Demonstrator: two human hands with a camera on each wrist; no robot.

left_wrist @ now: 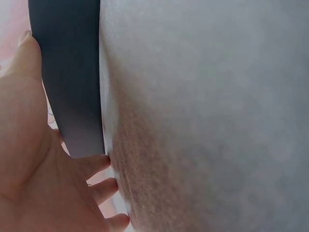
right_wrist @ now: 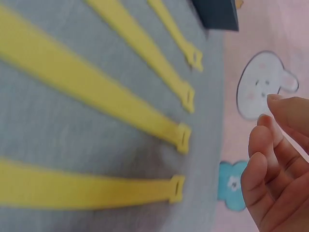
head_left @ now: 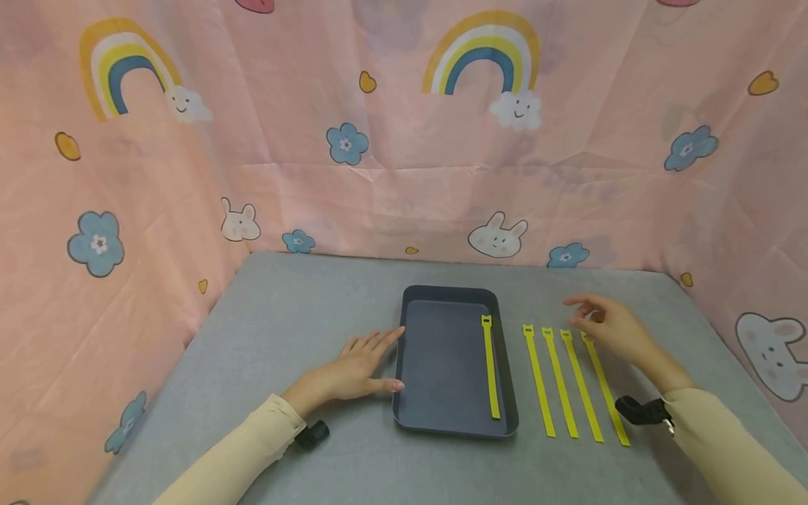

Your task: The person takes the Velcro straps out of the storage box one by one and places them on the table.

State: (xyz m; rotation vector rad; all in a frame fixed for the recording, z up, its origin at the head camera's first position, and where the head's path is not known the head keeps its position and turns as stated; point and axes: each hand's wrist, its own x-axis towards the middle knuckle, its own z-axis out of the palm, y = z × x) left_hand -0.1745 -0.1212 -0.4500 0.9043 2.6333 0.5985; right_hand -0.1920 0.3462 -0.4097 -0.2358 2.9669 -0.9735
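My left hand (head_left: pixel 353 368) rests beside the dark grey tray (head_left: pixel 442 358), with its thumb and index finger touching the left rim. In the left wrist view, the thumb lies against the tray's outer wall (left_wrist: pixel 72 72). One yellow cable tie strap (head_left: pixel 491 372) with a slotted head lies lengthwise inside the tray, along its right side. Several more yellow straps (head_left: pixel 558 382) lie side by side to the right of the tray. Above the heads of the rightmost ones hovers my right hand (head_left: pixel 615 330), fingers loosely bent. The right wrist view shows nothing held in that hand (right_wrist: pixel 280 174).
A grey table (head_left: pixel 303 294) carries everything. Pink cloth (head_left: pixel 404 189) with rainbows, rabbits and flowers hangs behind it and on both sides. Each wrist wears a black strap device, like the one (head_left: pixel 640 410) on the right.
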